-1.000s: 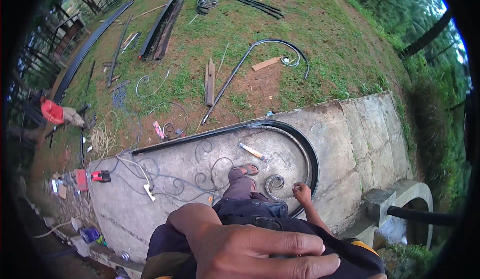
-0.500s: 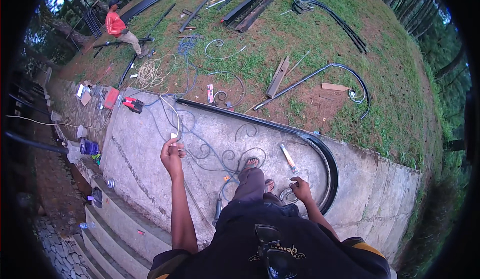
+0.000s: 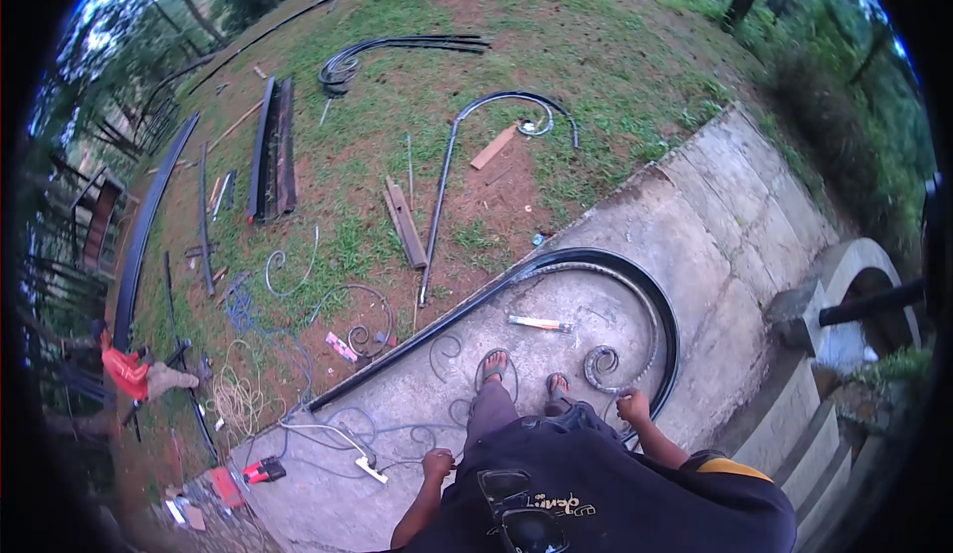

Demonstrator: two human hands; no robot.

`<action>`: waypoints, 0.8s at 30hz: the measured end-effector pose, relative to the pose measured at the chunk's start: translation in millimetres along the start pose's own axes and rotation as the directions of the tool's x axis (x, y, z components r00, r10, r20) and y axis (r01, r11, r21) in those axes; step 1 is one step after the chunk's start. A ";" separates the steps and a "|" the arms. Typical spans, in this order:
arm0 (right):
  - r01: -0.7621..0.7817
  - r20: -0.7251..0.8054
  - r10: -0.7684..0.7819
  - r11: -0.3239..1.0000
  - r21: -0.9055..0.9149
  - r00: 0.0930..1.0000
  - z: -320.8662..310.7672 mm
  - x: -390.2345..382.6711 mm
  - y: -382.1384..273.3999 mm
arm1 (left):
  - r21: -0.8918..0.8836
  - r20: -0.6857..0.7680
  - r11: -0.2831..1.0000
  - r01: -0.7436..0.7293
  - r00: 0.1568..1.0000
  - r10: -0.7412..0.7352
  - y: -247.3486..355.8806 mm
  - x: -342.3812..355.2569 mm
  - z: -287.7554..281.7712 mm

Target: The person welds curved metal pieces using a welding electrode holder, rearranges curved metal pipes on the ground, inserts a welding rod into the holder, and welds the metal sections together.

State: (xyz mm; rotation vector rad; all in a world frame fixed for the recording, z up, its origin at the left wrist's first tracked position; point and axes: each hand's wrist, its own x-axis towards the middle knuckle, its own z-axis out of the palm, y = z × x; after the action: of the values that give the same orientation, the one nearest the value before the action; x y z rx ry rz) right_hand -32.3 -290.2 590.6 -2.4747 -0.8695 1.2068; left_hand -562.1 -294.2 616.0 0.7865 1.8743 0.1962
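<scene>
My left hand [image 3: 437, 465] hangs low at my left side, its fingers curled; whatever they hold, if anything, is too small to make out. Nearest to it, a white socket strip [image 3: 371, 470] on a pale cable lies on the concrete. On the other side my right hand [image 3: 632, 407] is closed in front of my hip, with any content hidden. It appears over the big black curved metal channel [image 3: 672, 340], just beside the spiral end of a grey metal scroll [image 3: 596, 366]. A long slim white-and-orange pack [image 3: 541, 324] lies ahead of my feet.
Blue cables [image 3: 347, 424] cross the slab [image 3: 715, 215] on my left, near a red-and-black machine [image 3: 264, 470]. Bent pipe [image 3: 444, 191], timber [image 3: 405, 223] and black beams [image 3: 263, 156] lie on the grass. A person in red [image 3: 127, 369] is at far left. Steps [image 3: 774, 404] drop away right.
My view has turned to the right. My left hand, earlier raised by the white socket strip, is now lower and apart from it. My right hand stays near the curved channel.
</scene>
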 end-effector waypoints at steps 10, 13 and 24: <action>-0.041 -0.299 0.135 0.952 0.302 0.945 63.1 -161.2 -23.8 | 0.184 -0.109 0.936 -0.301 0.940 0.324 261.5 230.2 -125.1; -0.174 -0.296 0.321 0.885 0.432 0.900 79.5 -192.5 20.8 | 0.225 0.006 0.854 -0.470 0.877 0.481 348.8 214.6 -57.2; -0.387 -0.061 0.690 0.474 0.791 0.722 63.4 -204.5 137.6 | 0.246 0.695 0.605 -0.757 0.573 0.435 282.0 4.0 261.0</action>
State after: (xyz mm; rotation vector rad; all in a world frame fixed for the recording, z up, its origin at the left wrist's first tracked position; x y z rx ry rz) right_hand -124.0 -526.2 616.0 -2.1454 0.5458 0.8886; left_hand -214.8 -130.5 630.9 1.6967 0.9705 -0.1319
